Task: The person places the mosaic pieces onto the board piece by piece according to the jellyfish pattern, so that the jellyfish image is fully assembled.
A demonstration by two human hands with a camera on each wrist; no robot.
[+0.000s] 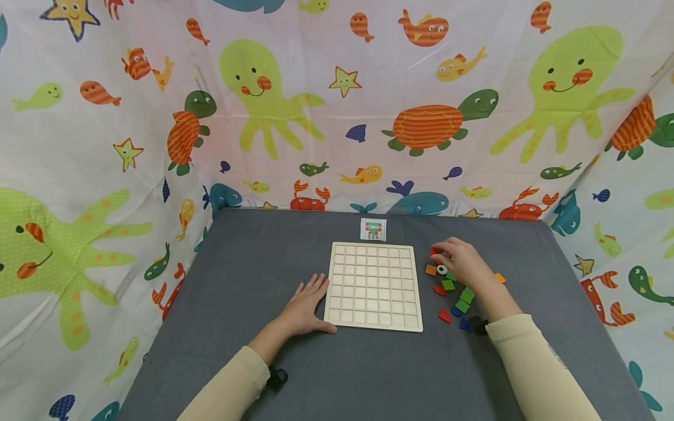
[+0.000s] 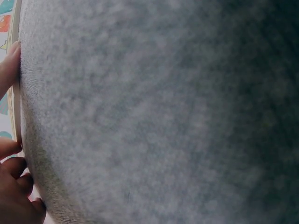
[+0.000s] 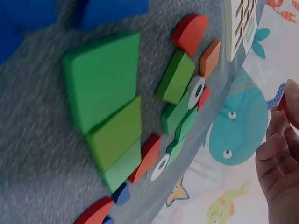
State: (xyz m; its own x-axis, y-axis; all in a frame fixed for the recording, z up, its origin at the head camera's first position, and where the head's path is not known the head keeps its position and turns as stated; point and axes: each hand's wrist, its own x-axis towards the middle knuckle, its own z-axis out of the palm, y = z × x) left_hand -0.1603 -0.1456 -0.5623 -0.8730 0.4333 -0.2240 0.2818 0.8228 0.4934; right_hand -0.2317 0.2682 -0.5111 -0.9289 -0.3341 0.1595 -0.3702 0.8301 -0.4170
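A wooden grid board (image 1: 374, 285) with square cells lies flat on the grey table. My left hand (image 1: 305, 307) rests at its left edge, fingers spread and thumb by the near left corner. Just right of the board, my right hand (image 1: 460, 262) pinches a small red block (image 3: 282, 101) between thumb and fingers, raised above the table; the fingers hide most of its shape. Below that hand lie loose coloured blocks: green squares (image 3: 105, 81), a red quarter-round (image 3: 190, 33), an orange block (image 3: 210, 58) and white rings with dark centres (image 3: 196, 92).
A small picture card (image 1: 373, 229) with a figure on a grid lies behind the board. Blue blocks (image 1: 466, 324) are at the near side of the pile, close to the right wrist. A curtain (image 1: 337, 117) printed with sea animals hangs around the table.
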